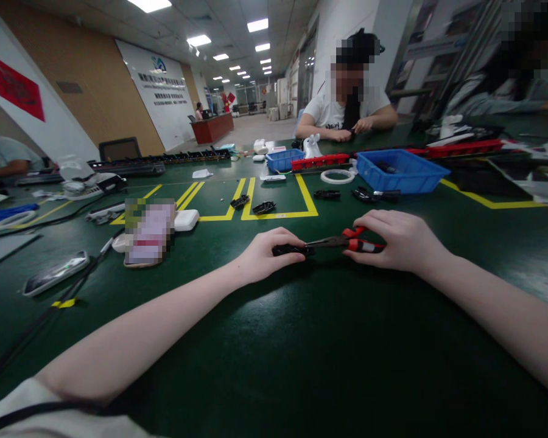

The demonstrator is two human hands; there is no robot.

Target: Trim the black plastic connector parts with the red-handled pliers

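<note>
My left hand [274, 252] is closed around a small black plastic part [292, 250], gripping it low over the green table [274, 340]. In my right hand [390, 240] is a pair of needle-nose pliers [331, 241] with red and black handles. The pliers point left, and their tips meet the right end of the black part; whether they pinch it I cannot tell. Beyond my hands lie several similar black parts, among them one [264, 207] inside a yellow-taped outline and another [327, 194] farther right.
A blue bin [397, 176] with dark pieces stands back right, beside a white tape ring [337, 176]. A smaller blue bin [284, 160] sits farther back. Left are a phone [150, 234], a white case [186, 220] and black cables [68, 289]. A co-worker [347, 109] sits opposite.
</note>
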